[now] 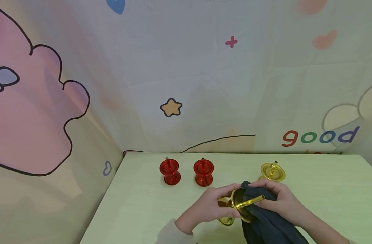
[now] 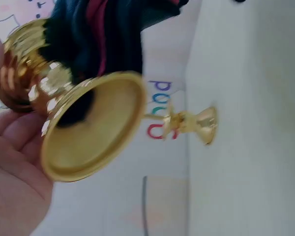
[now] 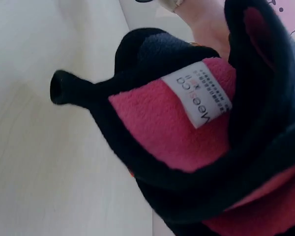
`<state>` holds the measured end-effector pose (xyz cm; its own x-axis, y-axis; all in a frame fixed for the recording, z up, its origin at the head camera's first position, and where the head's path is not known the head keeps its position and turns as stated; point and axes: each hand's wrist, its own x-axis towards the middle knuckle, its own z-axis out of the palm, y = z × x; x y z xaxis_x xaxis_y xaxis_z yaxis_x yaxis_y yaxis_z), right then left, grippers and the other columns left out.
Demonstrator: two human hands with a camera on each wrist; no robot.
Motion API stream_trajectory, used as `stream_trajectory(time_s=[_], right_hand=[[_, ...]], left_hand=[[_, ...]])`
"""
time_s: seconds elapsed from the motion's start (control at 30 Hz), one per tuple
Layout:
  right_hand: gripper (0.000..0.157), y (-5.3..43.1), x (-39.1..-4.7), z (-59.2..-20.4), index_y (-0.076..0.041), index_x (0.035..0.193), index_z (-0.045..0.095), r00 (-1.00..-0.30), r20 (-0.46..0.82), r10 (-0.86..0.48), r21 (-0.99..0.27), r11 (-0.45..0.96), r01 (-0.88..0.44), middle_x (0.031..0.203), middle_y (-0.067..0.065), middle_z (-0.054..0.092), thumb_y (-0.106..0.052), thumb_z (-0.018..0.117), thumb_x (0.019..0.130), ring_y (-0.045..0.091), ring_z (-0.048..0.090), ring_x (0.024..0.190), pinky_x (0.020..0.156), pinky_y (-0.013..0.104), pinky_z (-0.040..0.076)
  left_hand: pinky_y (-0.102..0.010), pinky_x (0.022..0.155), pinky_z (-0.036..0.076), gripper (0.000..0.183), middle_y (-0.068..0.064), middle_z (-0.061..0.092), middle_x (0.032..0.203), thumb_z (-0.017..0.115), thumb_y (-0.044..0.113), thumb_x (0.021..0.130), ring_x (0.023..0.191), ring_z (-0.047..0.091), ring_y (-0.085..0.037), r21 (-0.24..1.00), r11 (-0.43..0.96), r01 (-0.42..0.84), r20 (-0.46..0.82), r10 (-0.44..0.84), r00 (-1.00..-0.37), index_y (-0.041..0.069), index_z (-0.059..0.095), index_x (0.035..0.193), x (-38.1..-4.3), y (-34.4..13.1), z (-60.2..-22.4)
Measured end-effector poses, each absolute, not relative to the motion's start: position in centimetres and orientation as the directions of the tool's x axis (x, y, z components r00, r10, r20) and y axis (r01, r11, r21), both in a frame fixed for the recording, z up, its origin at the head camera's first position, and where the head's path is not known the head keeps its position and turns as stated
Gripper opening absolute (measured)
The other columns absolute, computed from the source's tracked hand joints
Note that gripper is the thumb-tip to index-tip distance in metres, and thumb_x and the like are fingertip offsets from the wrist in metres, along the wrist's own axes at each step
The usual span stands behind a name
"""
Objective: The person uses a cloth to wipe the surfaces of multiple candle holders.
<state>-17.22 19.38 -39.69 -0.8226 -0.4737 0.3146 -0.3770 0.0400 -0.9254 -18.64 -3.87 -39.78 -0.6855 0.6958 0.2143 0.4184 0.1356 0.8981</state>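
Observation:
My left hand (image 1: 208, 206) grips a shiny gold candle holder (image 1: 226, 221) by its dish, tilted so its central stem points right. In the left wrist view its flared, hollow base (image 2: 103, 135) faces the camera, beside the palm (image 2: 17, 172). My right hand (image 1: 283, 201) holds a dark cloth (image 1: 266, 225) against the dish, fingers over the folds near the rim. The right wrist view shows the cloth's pink fleecy side (image 3: 157, 128), dark border and a white printed label (image 3: 199, 93); the cloth hides most of that hand there.
Two red candle holders (image 1: 203, 173) stand upright at the back of the pale table (image 1: 137, 210). Another gold candle holder (image 1: 273, 172) stands behind my right hand. A printed backdrop (image 1: 204, 84) hangs along the table's rear edge.

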Motion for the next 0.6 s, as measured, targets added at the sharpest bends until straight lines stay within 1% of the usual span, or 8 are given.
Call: stream_trajectory(time_s=[0.1, 0.2, 0.23, 0.3, 0.4, 0.43, 0.5, 0.6], right_hand=[[0.034, 19.3, -17.2, -39.9, -0.003, 0.113, 0.053, -0.809, 0.318, -0.494, -0.932, -0.005, -0.363, 0.104, -0.008, 0.059, 0.01, 0.05, 0.081, 0.004, 0.058, 0.094, 0.075, 0.019, 0.05], [0.034, 19.0, -17.0, -40.2, -0.006, 0.113, 0.054, -0.832, 0.298, -0.468, -0.942, -0.006, -0.335, 0.104, -0.01, 0.06, 0.008, 0.05, 0.083, 0.003, 0.058, 0.093, 0.074, 0.019, 0.05], [0.034, 19.0, -17.0, -40.3, -0.006, 0.113, 0.054, -0.84, 0.291, -0.458, -0.946, -0.007, -0.324, 0.104, -0.01, 0.06, 0.008, 0.05, 0.083, 0.003, 0.058, 0.093, 0.074, 0.019, 0.05], [0.034, 18.8, -16.8, -40.4, -0.009, 0.113, 0.055, -0.868, 0.258, -0.424, -0.957, 0.008, -0.288, 0.103, -0.012, 0.06, 0.007, 0.051, 0.083, 0.003, 0.058, 0.092, 0.072, 0.019, 0.051], [0.033, 18.4, -16.7, -40.5, -0.013, 0.113, 0.056, -0.914, 0.19, -0.358, -0.975, 0.042, -0.219, 0.102, -0.014, 0.061, 0.002, 0.053, 0.084, 0.003, 0.059, 0.089, 0.07, 0.021, 0.052], [0.032, 18.3, -16.7, -40.5, -0.014, 0.113, 0.056, -0.928, 0.167, -0.334, -0.979, 0.053, -0.195, 0.101, -0.015, 0.061, 0.0, 0.054, 0.084, 0.002, 0.059, 0.089, 0.07, 0.021, 0.052], [0.032, 18.1, -16.6, -40.6, -0.015, 0.113, 0.056, -0.947, 0.134, -0.293, -0.986, 0.059, -0.157, 0.1, -0.016, 0.061, -0.001, 0.055, 0.084, 0.003, 0.06, 0.088, 0.069, 0.021, 0.052], [0.032, 17.8, -16.5, -40.7, -0.016, 0.112, 0.056, -0.957, 0.106, -0.269, -0.993, 0.025, -0.117, 0.1, -0.014, 0.061, -0.001, 0.055, 0.084, 0.003, 0.06, 0.088, 0.068, 0.022, 0.052]], left_hand=[[-0.018, 0.081, 0.047, 0.06, -0.001, 0.05, 0.129, 0.067, 0.017, 0.076, 0.111, 0.052, -0.012, 0.874, 0.189, 0.447, 0.201, 0.697, -0.688, 0.015, 0.043, 0.131, -19.0, -4.1, -39.7], [-0.02, 0.084, 0.047, 0.059, 0.002, 0.052, 0.128, 0.068, 0.023, 0.075, 0.112, 0.051, -0.011, 0.859, 0.208, 0.468, 0.244, 0.637, -0.731, 0.016, 0.046, 0.129, -18.8, -4.1, -40.0], [-0.019, 0.083, 0.047, 0.058, 0.002, 0.052, 0.127, 0.067, 0.024, 0.074, 0.113, 0.05, -0.011, 0.858, 0.199, 0.473, 0.269, 0.611, -0.745, 0.016, 0.047, 0.128, -18.7, -4.0, -40.2], [-0.02, 0.085, 0.046, 0.055, 0.001, 0.054, 0.125, 0.066, 0.028, 0.074, 0.114, 0.05, -0.01, 0.823, 0.2, 0.532, 0.351, 0.557, -0.753, 0.014, 0.051, 0.125, -18.4, -3.9, -40.6], [-0.02, 0.086, 0.047, 0.051, -0.002, 0.053, 0.126, 0.061, 0.029, 0.078, 0.117, 0.048, -0.012, 0.737, 0.238, 0.632, 0.469, 0.493, -0.733, 0.01, 0.052, 0.124, -17.9, -3.6, -41.1], [-0.022, 0.089, 0.045, 0.05, -0.004, 0.051, 0.127, 0.058, 0.029, 0.08, 0.119, 0.047, -0.013, 0.688, 0.273, 0.673, 0.505, 0.486, -0.713, 0.008, 0.05, 0.125, -17.7, -3.5, -41.3], [-0.026, 0.093, 0.043, 0.051, -0.006, 0.046, 0.132, 0.052, 0.029, 0.086, 0.122, 0.044, -0.015, 0.616, 0.329, 0.715, 0.53, 0.499, -0.686, 0.006, 0.043, 0.13, -17.4, -3.4, -41.5], [-0.032, 0.098, 0.039, 0.063, -0.008, 0.035, 0.14, 0.047, 0.035, 0.088, 0.128, 0.036, -0.018, 0.515, 0.427, 0.743, 0.51, 0.544, -0.666, 0.006, 0.024, 0.139, -16.9, -3.2, -41.7]])
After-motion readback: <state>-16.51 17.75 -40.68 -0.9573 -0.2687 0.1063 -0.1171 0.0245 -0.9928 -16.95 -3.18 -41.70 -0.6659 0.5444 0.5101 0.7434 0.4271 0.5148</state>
